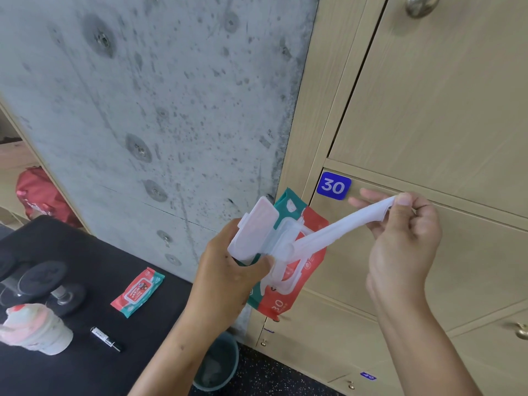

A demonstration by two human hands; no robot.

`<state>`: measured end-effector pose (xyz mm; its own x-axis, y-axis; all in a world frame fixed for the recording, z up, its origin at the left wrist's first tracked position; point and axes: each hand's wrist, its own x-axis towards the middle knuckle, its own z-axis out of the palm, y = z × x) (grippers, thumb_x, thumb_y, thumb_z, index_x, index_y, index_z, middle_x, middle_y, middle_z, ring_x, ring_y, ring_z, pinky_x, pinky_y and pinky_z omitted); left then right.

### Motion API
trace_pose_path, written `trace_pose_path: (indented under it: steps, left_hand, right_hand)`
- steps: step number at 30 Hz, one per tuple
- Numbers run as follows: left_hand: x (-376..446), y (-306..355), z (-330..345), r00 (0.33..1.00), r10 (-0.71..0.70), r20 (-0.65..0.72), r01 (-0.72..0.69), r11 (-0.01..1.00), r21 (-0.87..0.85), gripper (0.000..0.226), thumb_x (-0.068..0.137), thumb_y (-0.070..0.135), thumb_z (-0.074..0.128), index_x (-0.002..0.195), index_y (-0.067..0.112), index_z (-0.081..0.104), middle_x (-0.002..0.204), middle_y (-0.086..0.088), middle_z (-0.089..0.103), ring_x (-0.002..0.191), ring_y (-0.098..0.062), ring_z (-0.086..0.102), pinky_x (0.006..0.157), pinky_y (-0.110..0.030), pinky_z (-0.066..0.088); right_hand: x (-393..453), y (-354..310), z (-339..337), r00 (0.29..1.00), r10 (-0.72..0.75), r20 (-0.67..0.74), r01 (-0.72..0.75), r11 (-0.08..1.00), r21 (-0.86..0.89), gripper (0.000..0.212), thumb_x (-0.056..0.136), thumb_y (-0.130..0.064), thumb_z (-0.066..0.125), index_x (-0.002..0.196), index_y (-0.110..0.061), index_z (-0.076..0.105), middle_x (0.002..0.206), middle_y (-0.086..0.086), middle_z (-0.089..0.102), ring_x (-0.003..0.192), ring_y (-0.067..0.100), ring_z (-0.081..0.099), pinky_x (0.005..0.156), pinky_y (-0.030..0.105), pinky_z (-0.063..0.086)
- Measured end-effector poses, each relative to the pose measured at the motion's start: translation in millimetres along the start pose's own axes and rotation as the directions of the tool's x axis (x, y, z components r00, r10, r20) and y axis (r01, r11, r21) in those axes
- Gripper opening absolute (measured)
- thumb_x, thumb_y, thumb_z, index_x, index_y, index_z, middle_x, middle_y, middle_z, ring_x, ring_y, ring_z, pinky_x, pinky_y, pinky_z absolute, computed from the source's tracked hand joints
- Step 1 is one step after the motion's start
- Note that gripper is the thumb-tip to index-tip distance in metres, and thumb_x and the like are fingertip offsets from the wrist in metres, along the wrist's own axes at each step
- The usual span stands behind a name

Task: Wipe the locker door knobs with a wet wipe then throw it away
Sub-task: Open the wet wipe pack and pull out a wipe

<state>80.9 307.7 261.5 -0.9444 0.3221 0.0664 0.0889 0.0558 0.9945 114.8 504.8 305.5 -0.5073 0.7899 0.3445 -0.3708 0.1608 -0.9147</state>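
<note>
My left hand (228, 278) grips a red and teal wet wipe pack (297, 281) with its white lid flipped open. My right hand (403, 232) pinches the end of a white wet wipe (337, 227) between thumb and fingers; the wipe stretches taut from the pack's opening up to the right. Beige locker doors fill the right side. A large silver knob (421, 5) sits on the upper door at the top edge. Small brass knobs (521, 331) show on the lower doors, one at the far right and another knob (351, 384) near the bottom.
A blue number plate reading 30 (333, 186) marks the locker behind the wipe. A teal bin (218, 364) stands on the floor below my left arm. A black bench holds a second wipe pack (138, 292), a marker (106, 338), dumbbells (43, 284) and a wrapped bundle (34, 327).
</note>
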Motion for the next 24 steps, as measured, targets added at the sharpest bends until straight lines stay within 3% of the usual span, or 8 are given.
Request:
trace_pose_path:
  steps: [5, 9, 12, 17, 21, 24]
  left_hand:
    - [-1, -5, -5, 1.000, 0.003, -0.015, -0.002, 0.999, 0.050, 0.046, 0.083, 0.011, 0.082, 0.103, 0.044, 0.056, 0.106, 0.016, 0.063, 0.105, -0.012, 0.062, 0.062, -0.012, 0.055]
    - [-4, -5, -8, 0.999, 0.013, -0.030, -0.008, 0.989, 0.148, 0.048, 0.085, 0.013, 0.081, 0.105, 0.046, 0.053, 0.103, 0.023, 0.059, 0.094, 0.002, 0.062, 0.057, -0.006, 0.050]
    - [-4, -9, -13, 0.997, 0.014, -0.082, 0.001, 0.984, 0.176, 0.049, 0.086, 0.012, 0.080, 0.115, 0.040, 0.052, 0.102, 0.023, 0.057, 0.088, 0.001, 0.059, 0.053, -0.004, 0.047]
    - [1, -13, -20, 0.996, -0.004, -0.094, 0.017, 0.991, 0.135, 0.042, 0.083, 0.014, 0.082, 0.109, 0.035, 0.057, 0.098, 0.011, 0.062, 0.094, -0.017, 0.064, 0.056, -0.013, 0.054]
    - [4, -8, -19, 0.997, -0.017, -0.077, 0.019, 1.000, 0.021, 0.038, 0.085, 0.012, 0.081, 0.100, 0.039, 0.058, 0.100, 0.007, 0.066, 0.097, -0.023, 0.067, 0.058, -0.018, 0.058]
    - [6, -5, -20, 0.997, -0.011, -0.079, 0.007, 0.999, -0.049, 0.033, 0.089, 0.014, 0.077, 0.106, 0.037, 0.061, 0.104, 0.004, 0.069, 0.102, -0.027, 0.069, 0.067, -0.034, 0.065]
  right_hand:
    - [7, -4, 0, 0.999, -0.021, -0.037, 0.022, 1.000, 0.011, 0.014, 0.109, -0.017, 0.034, 0.105, -0.009, 0.045, 0.082, 0.001, 0.076, 0.076, 0.025, 0.076, 0.076, 0.040, 0.058]
    - [13, -8, -1, 0.998, -0.038, -0.053, 0.039, 0.999, 0.020, 0.015, 0.109, -0.018, 0.034, 0.108, -0.008, 0.045, 0.088, 0.008, 0.074, 0.075, 0.026, 0.076, 0.072, 0.036, 0.058]
    - [18, -13, -5, 0.996, -0.046, -0.078, 0.048, 0.999, 0.024, 0.017, 0.108, -0.020, 0.034, 0.111, -0.008, 0.045, 0.086, 0.004, 0.074, 0.075, 0.027, 0.076, 0.067, 0.032, 0.057]
    - [22, -12, -10, 0.995, -0.047, -0.089, 0.050, 0.998, 0.027, 0.014, 0.106, -0.021, 0.038, 0.110, -0.010, 0.045, 0.080, -0.001, 0.073, 0.074, 0.027, 0.075, 0.068, 0.034, 0.057]
    - [12, -5, -6, 0.996, 0.078, -0.046, -0.076, 0.996, 0.038, 0.007, 0.104, -0.019, 0.041, 0.104, -0.016, 0.047, 0.075, 0.000, 0.063, 0.064, 0.022, 0.067, 0.057, 0.027, 0.052]
    - [-1, 6, -1, 0.993, 0.108, 0.044, -0.108, 0.994, -0.004, 0.025, 0.099, -0.010, 0.042, 0.084, -0.027, 0.052, 0.067, -0.008, 0.053, 0.056, 0.018, 0.050, 0.061, 0.032, 0.044]
